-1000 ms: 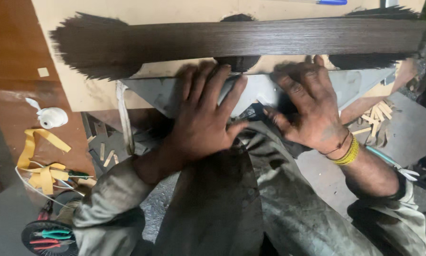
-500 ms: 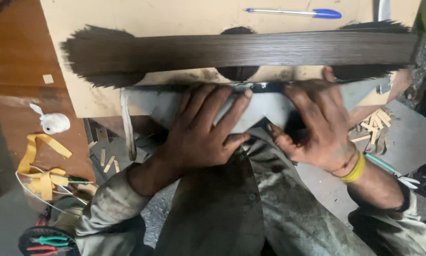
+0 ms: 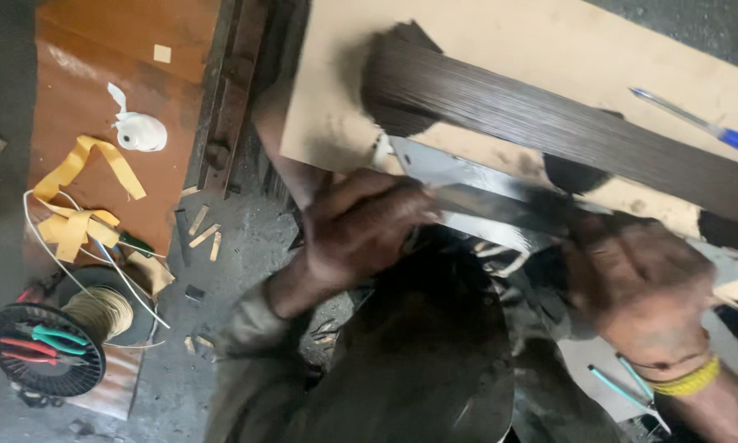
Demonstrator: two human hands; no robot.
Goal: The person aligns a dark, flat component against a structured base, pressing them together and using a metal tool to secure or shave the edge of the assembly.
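We see the fingers of the left hand (image 3: 361, 230) curled together and pressed down on a shiny metal strip (image 3: 484, 205), which lies slantwise along the near edge of a pale board (image 3: 550, 49). The right hand (image 3: 640, 287) rests on the same strip further right; it is blurred, so we cannot tell whether its fingers are spread or closed. A yellow band (image 3: 693, 379) circles that wrist. Just above the strip, a long dark wood-grain slat (image 3: 566, 131) lies across the board, and a blue pen (image 3: 697, 123) sits beyond it. Well off to the left lie yellow tape (image 3: 73, 213), a white tape roll (image 3: 142, 131), and a wire spool (image 3: 49, 349) carrying pliers (image 3: 45, 340).
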